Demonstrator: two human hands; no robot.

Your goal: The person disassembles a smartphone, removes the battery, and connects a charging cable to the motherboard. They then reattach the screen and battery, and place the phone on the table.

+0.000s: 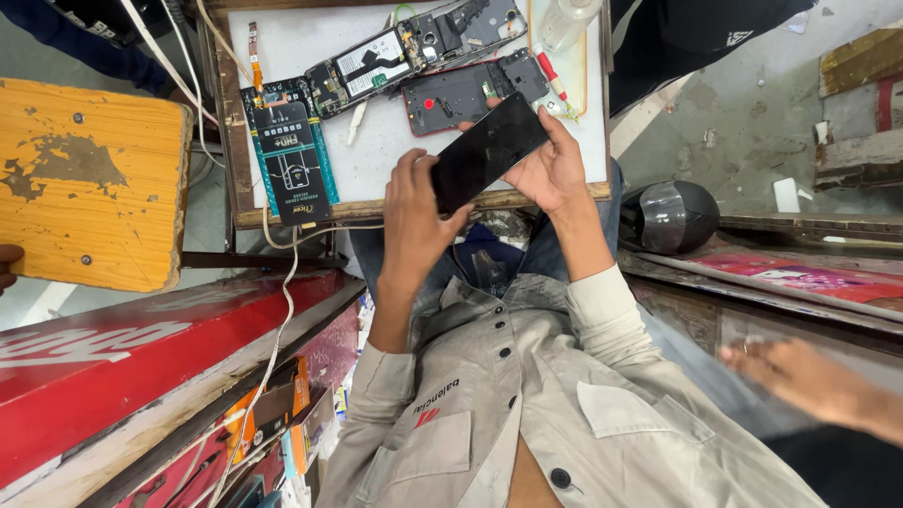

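Holding the black phone screen (489, 150) over the near edge of the white surface (301, 42), we pinch it between both hands: left hand (414, 212) fingers curled on its lower end, right hand (555, 169) fingers cupped beneath. Beyond lie 2 opened phone bodies (414, 56) and a red screwdriver (550, 75).

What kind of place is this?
Probably a small phone repair stall. Opened phones with their insides showing lie on the white work board, beside a red screwdriver, while both hands hold a black phone screen.
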